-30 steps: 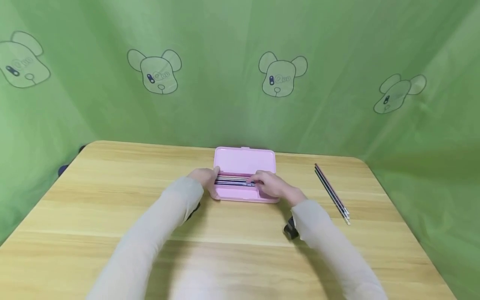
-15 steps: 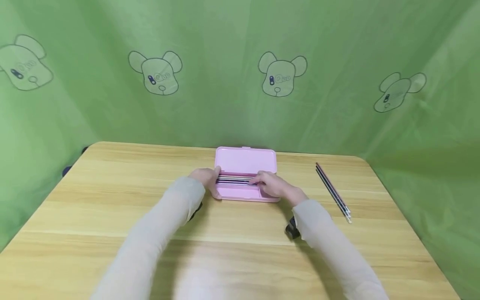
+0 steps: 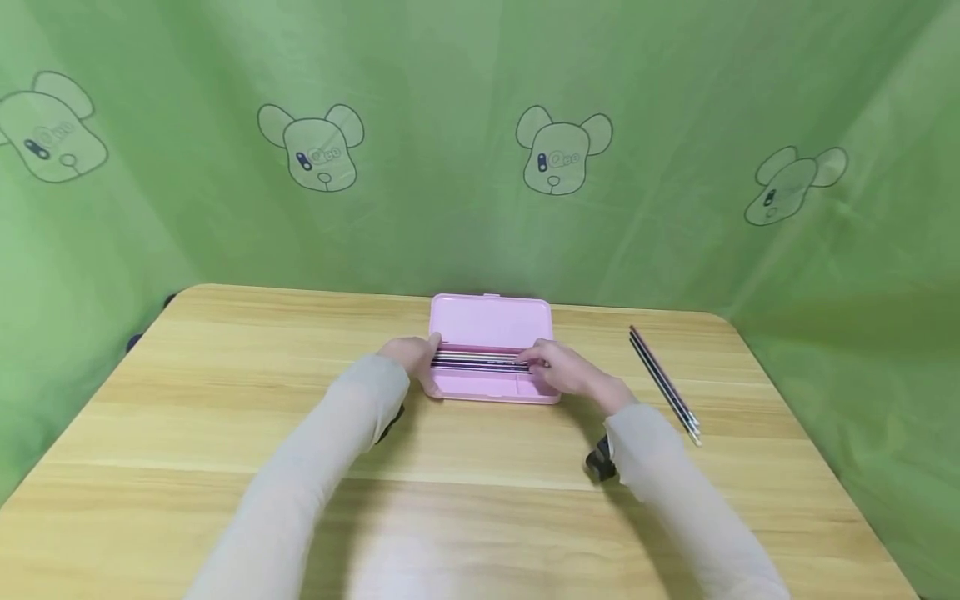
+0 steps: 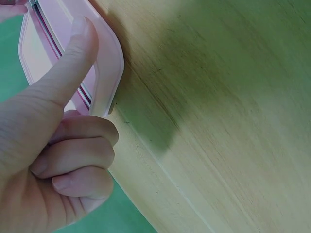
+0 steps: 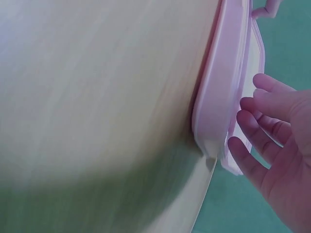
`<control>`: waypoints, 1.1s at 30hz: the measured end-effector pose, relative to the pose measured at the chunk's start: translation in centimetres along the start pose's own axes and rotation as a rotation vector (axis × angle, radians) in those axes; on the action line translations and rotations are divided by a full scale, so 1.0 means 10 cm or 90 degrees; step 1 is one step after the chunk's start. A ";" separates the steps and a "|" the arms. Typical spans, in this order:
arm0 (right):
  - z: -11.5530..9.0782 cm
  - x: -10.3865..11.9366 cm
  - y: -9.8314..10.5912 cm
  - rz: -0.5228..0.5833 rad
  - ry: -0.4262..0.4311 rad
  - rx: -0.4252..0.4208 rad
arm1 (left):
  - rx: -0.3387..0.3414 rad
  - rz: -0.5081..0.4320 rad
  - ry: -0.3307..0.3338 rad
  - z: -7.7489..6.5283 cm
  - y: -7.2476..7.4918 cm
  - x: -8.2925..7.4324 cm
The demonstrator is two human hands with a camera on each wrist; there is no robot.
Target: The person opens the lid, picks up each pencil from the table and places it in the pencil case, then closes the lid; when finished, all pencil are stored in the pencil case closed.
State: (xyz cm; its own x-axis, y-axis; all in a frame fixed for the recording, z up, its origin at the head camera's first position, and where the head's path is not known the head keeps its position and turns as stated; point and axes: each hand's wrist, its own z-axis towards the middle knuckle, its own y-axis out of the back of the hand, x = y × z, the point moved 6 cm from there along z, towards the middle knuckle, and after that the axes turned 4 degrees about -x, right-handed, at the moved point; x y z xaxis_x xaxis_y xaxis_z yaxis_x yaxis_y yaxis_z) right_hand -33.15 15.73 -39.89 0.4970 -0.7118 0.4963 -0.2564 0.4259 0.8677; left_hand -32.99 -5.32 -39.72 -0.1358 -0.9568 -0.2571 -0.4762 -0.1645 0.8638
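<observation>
A pink pencil case [image 3: 480, 385] lies with its lid [image 3: 491, 321] raised at the table's far edge. Several pencils [image 3: 472, 362] lie side by side in its long compartment. My left hand [image 3: 412, 357] holds the case's left end; in the left wrist view the thumb [image 4: 80, 46] lies over the rim and the other fingers curl at the end. Over the right ends of the pencils is my right hand [image 3: 562, 368], its fingers loosely bent and spread in the right wrist view, with nothing visibly gripped.
Several dark pencils with white ends [image 3: 663, 383] lie slanted on the wooden table [image 3: 480, 517], right of the case. A green curtain [image 3: 450, 233] with printed bear faces hangs behind the table and along its sides.
My right hand has moved right along the pencils, uncovering more of their length. My left hand stays at the case's left end.
</observation>
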 end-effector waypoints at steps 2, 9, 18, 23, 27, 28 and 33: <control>-0.05 -0.03 0.03 0.000 -0.006 -0.004 | -0.004 0.002 -0.006 -0.01 0.01 -0.01; -0.25 -0.14 0.11 -0.008 -0.004 -0.023 | -0.013 -0.001 -0.015 -0.02 0.04 -0.05; -0.44 -0.33 0.22 0.007 -0.030 -0.049 | -0.002 -0.009 -0.012 -0.04 0.02 -0.01; -0.56 -0.44 0.41 0.004 -0.046 -0.094 | 0.001 -0.005 -0.008 -0.05 0.02 0.00; -0.68 -0.58 0.56 -0.007 -0.080 -0.124 | -0.001 0.006 -0.017 -0.06 0.02 -0.01; -0.71 -0.63 0.59 -0.008 -0.091 -0.129 | -0.002 0.006 -0.018 -0.06 0.02 -0.01; -0.91 -0.86 0.67 -0.018 -0.164 -0.125 | 0.003 0.000 -0.013 -0.06 0.03 -0.03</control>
State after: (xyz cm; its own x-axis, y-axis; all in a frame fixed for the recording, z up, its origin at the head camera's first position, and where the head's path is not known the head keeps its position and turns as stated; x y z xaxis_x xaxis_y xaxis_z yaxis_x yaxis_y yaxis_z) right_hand -31.56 29.81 -38.58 0.2691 -0.8323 0.4846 -0.0688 0.4852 0.8717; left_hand -32.59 -5.24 -39.12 -0.1534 -0.9519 -0.2651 -0.4806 -0.1625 0.8618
